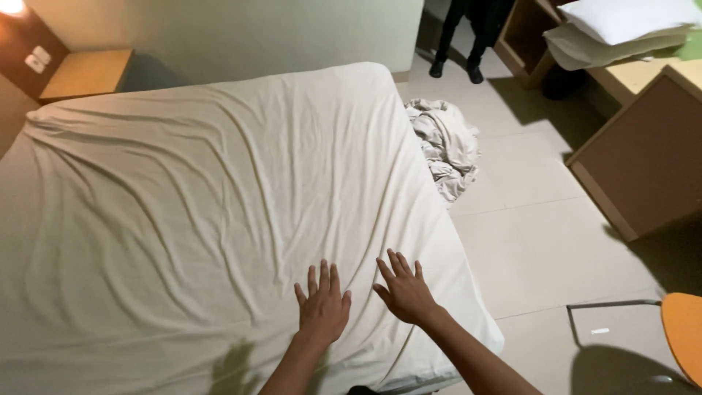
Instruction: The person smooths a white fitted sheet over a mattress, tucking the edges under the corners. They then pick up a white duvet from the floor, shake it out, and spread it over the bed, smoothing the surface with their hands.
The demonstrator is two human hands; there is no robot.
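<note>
Here, the left hand [322, 307] and right hand [404, 291] are laid flat — fingers spread, nothing gripped — on the wrinkled white cotton bedsheet [190, 197] near the bed's corner.

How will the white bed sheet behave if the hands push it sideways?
The white bed sheet is probably floppy: long wrinkles fan across it. Pushed by the flat left hand and right hand, it would likely bunch rather than slide whole. It looks thin, so probably light.

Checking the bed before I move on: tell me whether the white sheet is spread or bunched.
Spread: the white cotton sheet covers the whole mattress, wrinkled, with both hands flat on it.
</note>
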